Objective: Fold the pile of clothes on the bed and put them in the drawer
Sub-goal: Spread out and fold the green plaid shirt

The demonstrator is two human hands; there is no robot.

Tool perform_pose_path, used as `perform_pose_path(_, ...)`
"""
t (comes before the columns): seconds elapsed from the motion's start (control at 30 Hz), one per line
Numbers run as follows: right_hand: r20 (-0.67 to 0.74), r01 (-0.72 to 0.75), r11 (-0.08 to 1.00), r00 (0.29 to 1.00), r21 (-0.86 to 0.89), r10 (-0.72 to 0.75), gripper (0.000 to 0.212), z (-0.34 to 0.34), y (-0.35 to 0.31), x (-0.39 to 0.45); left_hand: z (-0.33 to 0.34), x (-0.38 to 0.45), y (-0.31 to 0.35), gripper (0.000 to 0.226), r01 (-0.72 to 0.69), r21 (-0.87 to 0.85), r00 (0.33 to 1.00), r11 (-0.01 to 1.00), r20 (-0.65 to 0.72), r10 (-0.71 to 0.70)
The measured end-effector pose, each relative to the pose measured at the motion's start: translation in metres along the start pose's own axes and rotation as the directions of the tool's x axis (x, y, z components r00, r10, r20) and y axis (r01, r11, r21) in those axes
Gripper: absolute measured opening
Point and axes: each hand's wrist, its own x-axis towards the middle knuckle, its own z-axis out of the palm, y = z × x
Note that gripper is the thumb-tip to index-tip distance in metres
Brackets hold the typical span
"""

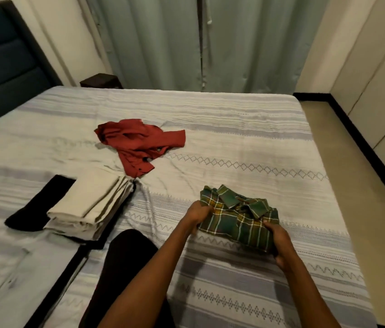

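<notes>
A dark-clad knee [127, 252] of the person rises nearest the camera, at the bed's near edge, with both bare forearms reaching out past it. The left hand [197, 215] has its fingers curled round the left edge of a folded green plaid shirt [241, 218], and the right hand [279, 242] pinches the shirt's near right corner, thumb on top and fingers tucked beneath. The shirt lies collar up on the striped bedspread [234, 129], toward the right side of the bed. A small dark label shows inside its collar, too blurred to read.

To the left of the shirt, well apart from it, sits a stack of folded cream clothes [90, 207], lying partly over a black garment [38, 209] that is spread flat. Beyond the stack, its lowest tip close to the stack's far corner, a red shirt [139, 145] lies crumpled and unfolded, its dark buttons visible. A dark padded headboard [4, 58] stands at the far left, grey-green curtains [198, 39] hang behind the bed, and pale cupboard doors [376, 79] line the right wall. No drawer can be made out.
</notes>
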Motion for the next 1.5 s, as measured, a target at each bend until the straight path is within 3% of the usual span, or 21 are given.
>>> perform_pose_path(0.13,0.089,0.159,0.984,0.984,-0.076,-0.152,0.032,0.066,0.0,-0.008,-0.059,-0.043,0.001,0.018,-0.257,-0.037,0.95,0.966,-0.19,0.246)
perform_pose_path(0.23,0.212,0.288,0.956,0.939,-0.06,-0.27,0.043,0.121,-0.007,-0.032,-0.119,-0.074,-0.01,0.037,-0.358,-0.063,0.902,0.931,-0.279,0.329)
perform_pose_path(0.3,0.346,0.376,0.925,0.876,-0.055,-0.335,0.059,0.175,-0.005,-0.053,-0.171,-0.105,-0.035,0.045,-0.392,-0.134,0.863,0.91,-0.396,0.313)
perform_pose_path(0.4,0.55,0.466,0.883,0.753,-0.058,-0.362,0.07,0.253,0.008,-0.086,-0.231,-0.155,-0.075,0.035,-0.414,-0.31,0.777,0.856,-0.61,0.155)
perform_pose_path(0.47,0.658,0.505,0.862,0.667,-0.053,-0.35,0.068,0.307,0.022,-0.108,-0.266,-0.186,-0.108,0.026,-0.429,-0.358,0.67,0.829,-0.742,0.026)
perform_pose_path(0.6,0.824,0.508,0.86,0.505,-0.044,-0.256,0.067,0.411,0.051,-0.154,-0.316,-0.242,-0.174,0.035,-0.447,-0.272,0.354,0.852,-0.929,-0.111)
perform_pose_path(0.7,0.885,0.542,0.829,0.442,-0.135,-0.145,0.061,0.476,0.075,-0.179,-0.337,-0.266,-0.216,0.045,-0.479,-0.311,0.219,0.821,-0.948,-0.231)
perform_pose_path(0.8,0.927,0.676,0.703,0.37,-0.22,-0.065,0.049,0.532,0.106,-0.187,-0.356,-0.271,-0.251,0.035,-0.414,-0.313,0.109,0.855,-0.949,-0.295)
perform_pose_path(0.87,0.932,0.768,0.573,0.362,-0.287,-0.018,0.046,0.562,0.125,-0.194,-0.368,-0.269,-0.276,0.029,-0.365,-0.267,0.047,0.892,-0.962,-0.268)
perform_pose_path(0.93,0.922,0.797,0.504,0.386,-0.332,-0.003,0.045,0.586,0.146,-0.196,-0.375,-0.264,-0.295,0.028,-0.343,-0.264,0.026,0.901,-0.962,-0.272)
perform_pose_path(1.0,0.922,0.805,0.488,0.388,-0.338,-0.001,0.043,0.603,0.159,-0.2,-0.378,-0.262,-0.306,0.028,-0.354,-0.257,-0.027,0.899,-0.958,-0.284)
perform_pose_path(1.07,0.954,0.818,0.511,0.299,-0.264,0.014,0.037,0.622,0.168,-0.202,-0.382,-0.261,-0.315,0.026,-0.388,-0.235,-0.087,0.891,-0.953,-0.289)
perform_pose_path(1.1,0.972,0.838,0.498,0.232,-0.225,0.048,0.036,0.633,0.173,-0.202,-0.386,-0.261,-0.321,0.025,-0.387,-0.224,-0.106,0.894,-0.953,-0.285)
perform_pose_path(1.17,0.977,0.911,0.366,0.137,-0.189,0.162,0.039,0.646,0.182,-0.199,-0.395,-0.26,-0.336,0.031,-0.308,-0.243,-0.061,0.92,-0.96,-0.274)
perform_pose_path(1.23,0.961,0.961,0.207,0.133,-0.185,0.241,0.041,0.649,0.192,-0.192,-0.403,-0.253,-0.353,0.042,-0.149,-0.328,0.064,0.933,-0.945,-0.321)
perform_pose_path(1.3,0.969,0.979,0.156,0.092,-0.13,0.228,0.034,0.637,0.196,-0.189,-0.403,-0.24,-0.374,0.049,0.019,-0.3,0.102,0.954,-0.948,-0.3)
perform_pose_path(1.37,0.978,0.975,0.189,0.08,-0.116,0.191,0.03,0.618,0.19,-0.188,-0.399,-0.227,-0.377,0.049,0.126,-0.227,0.07,0.966,-0.969,-0.237)
perform_pose_path(1.43,0.983,0.942,0.301,0.108,-0.149,0.148,0.03,0.604,0.17,-0.188,-0.395,-0.214,-0.342,0.039,0.081,-0.193,0.054,0.978,-0.979,-0.198)
perform_pose_path(1.5,0.991,0.908,0.399,0.125,-0.132,0.044,0.03,0.596,0.144,-0.191,-0.394,-0.201,-0.293,0.033,-0.003,-0.085,0.091,0.996,-0.992,-0.084)
